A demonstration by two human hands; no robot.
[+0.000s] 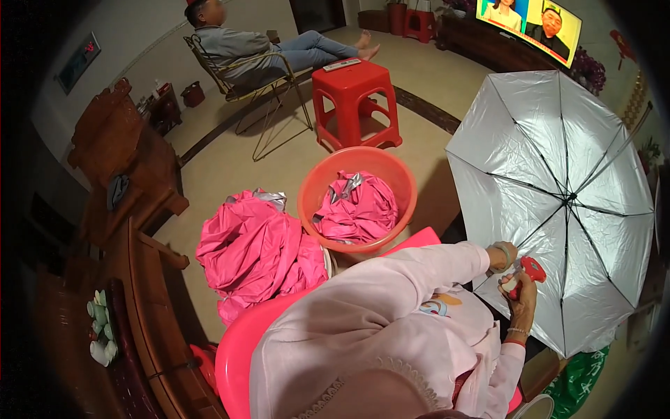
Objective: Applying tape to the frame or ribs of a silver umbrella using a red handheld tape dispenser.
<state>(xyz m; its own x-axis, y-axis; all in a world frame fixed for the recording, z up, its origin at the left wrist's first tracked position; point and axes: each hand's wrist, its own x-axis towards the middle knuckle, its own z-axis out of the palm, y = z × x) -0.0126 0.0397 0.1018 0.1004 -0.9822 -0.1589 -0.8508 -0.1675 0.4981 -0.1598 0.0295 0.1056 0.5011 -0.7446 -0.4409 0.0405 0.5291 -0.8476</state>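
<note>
An open umbrella (530, 126) stands at the right, its silver inner side, dark ribs and hub showing. My left hand (505, 255) is curled in front of the canopy's near left part; what its fingers hold is hidden. Just below and to the right, my right hand (522, 296) is closed around a small red-and-white handheld object (533, 269), whose kind I cannot make out. Its rounded red end sticks up past the fingers, close to my left hand and in front of the silver fabric.
Pink silver-lined fabric fills a red basin (307, 183), and a larger pink fabric pile (251, 244) lies left of it. Beyond stand a red plastic stool (354, 80) and a person (241, 52) on a chair. Wooden furniture (153, 314) lines the left; a television (530, 24) is far right.
</note>
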